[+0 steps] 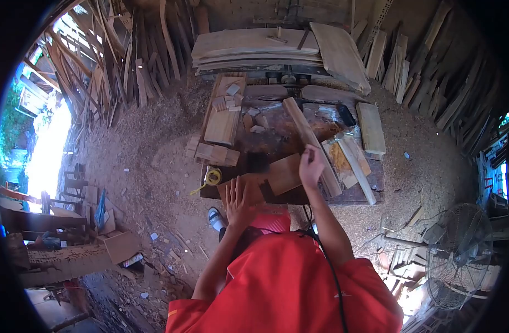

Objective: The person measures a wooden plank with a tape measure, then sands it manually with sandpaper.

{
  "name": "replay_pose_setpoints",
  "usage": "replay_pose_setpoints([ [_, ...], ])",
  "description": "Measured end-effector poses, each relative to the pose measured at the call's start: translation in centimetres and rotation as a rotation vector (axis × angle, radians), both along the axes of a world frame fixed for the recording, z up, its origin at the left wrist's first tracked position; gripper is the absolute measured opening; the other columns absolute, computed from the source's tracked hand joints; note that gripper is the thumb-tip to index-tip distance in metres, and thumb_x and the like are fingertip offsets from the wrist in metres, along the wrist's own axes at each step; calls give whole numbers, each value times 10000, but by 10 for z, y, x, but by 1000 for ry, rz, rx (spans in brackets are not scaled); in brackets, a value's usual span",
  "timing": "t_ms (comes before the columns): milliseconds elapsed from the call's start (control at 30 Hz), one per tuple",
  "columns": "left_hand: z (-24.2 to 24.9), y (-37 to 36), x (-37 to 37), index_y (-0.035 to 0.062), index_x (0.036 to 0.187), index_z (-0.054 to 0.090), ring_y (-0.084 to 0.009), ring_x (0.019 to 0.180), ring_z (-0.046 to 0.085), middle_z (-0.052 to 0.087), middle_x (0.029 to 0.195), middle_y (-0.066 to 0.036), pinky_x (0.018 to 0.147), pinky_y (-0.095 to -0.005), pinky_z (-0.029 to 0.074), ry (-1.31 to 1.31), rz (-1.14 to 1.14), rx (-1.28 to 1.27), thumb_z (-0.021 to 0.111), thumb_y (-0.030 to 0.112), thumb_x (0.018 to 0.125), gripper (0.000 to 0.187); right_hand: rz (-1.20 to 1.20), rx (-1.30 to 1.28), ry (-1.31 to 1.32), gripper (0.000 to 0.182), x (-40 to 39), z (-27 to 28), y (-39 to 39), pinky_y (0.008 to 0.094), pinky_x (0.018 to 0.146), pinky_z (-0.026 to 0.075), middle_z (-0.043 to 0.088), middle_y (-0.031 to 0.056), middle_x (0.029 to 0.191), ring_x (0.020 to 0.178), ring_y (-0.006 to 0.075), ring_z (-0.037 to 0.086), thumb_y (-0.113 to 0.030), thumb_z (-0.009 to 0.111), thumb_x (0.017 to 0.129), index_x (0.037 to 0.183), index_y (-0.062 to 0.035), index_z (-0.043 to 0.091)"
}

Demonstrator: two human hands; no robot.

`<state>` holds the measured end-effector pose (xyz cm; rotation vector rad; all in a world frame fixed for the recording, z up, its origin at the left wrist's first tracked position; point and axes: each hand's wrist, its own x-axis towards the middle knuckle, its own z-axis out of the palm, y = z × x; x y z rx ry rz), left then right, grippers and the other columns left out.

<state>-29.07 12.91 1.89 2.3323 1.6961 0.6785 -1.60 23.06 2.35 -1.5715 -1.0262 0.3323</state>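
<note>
My left hand lies flat, fingers stretched, on a reddish-brown wooden piece at the near edge of the workbench. My right hand is beside a long wooden strip that lies slantwise across the bench. Its fingers are curled together, and what they hold, if anything, is hidden. Between my hands is a flat wooden board. A dark square thing, too dark to name, sits just beyond it. A yellow tape measure rests left of my left hand.
Small wood blocks and a plank lie on the bench's left side. A pale strip and a black object are at the right. Stacked slabs stand behind. A wire fan stands at the lower right.
</note>
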Motion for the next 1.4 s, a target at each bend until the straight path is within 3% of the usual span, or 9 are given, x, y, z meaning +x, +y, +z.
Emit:
replay_pose_setpoints([
  [67,6,0,-2,90,1619,490,-443,1616,314,375,1714,-261,1334,-589,228,2,-4,-18,813,457,883,883,-89,109,-321,233,33,11,-4,485,863,563,723,173,982,926,375,716,-64,690,934,1159,-7,717],
  [200,-2,6,-1,88,1513,604,-433,1594,349,398,1701,-244,1320,-578,260,-74,54,-4,802,424,899,728,-286,-103,-660,461,105,44,-31,595,962,535,680,237,1206,1137,468,659,-197,753,886,1321,-65,675],
  [400,23,39,19,57,1302,724,-419,1564,389,471,1651,-226,1306,-569,284,-93,-67,47,772,347,937,468,-279,-646,-678,673,196,-1,-79,592,1030,545,665,236,1294,1208,486,637,-366,807,814,1440,-169,659],
  [667,13,79,53,-90,1323,676,-428,1513,438,561,1555,-245,1288,-557,319,-131,-140,116,726,290,965,525,-325,-500,-682,609,203,-27,-108,584,1019,529,696,250,1214,1125,487,671,-422,838,877,1411,-158,711],
  [900,52,132,102,-103,1359,651,-428,1528,439,552,1572,-239,1271,-546,352,-238,-249,230,703,332,978,580,-372,-488,-729,555,192,-21,-110,568,905,562,709,234,1139,1036,468,694,-444,839,903,1335,-111,738],
  [933,47,134,108,-45,1323,709,-415,1574,390,528,1609,-236,1287,-541,329,-206,-253,148,701,337,985,510,-366,-492,-712,553,192,-21,-110,568,901,563,709,233,1141,1035,467,696,-448,836,906,1335,-113,737],
  [1133,21,130,96,41,1102,805,-425,1277,640,710,1314,-217,1099,-515,514,-337,-104,-188,733,289,946,302,-370,-603,-706,618,190,-25,-109,586,976,525,677,228,1217,1153,458,673,-470,800,933,1452,-160,671],
  [1233,3,130,78,35,1044,792,-412,1111,689,742,1135,-182,975,-523,561,-257,-1,-31,739,265,929,262,-384,-598,-712,613,187,-23,-110,583,982,525,676,217,1226,1168,450,674,-476,793,938,1448,-162,667],
  [1400,-10,134,52,43,1045,778,-423,1015,723,731,1085,-194,907,-522,586,-246,143,-89,716,138,948,149,-368,-615,-684,637,194,-25,-108,587,992,526,674,211,1236,1177,444,675,-483,803,925,1452,-155,660],
])
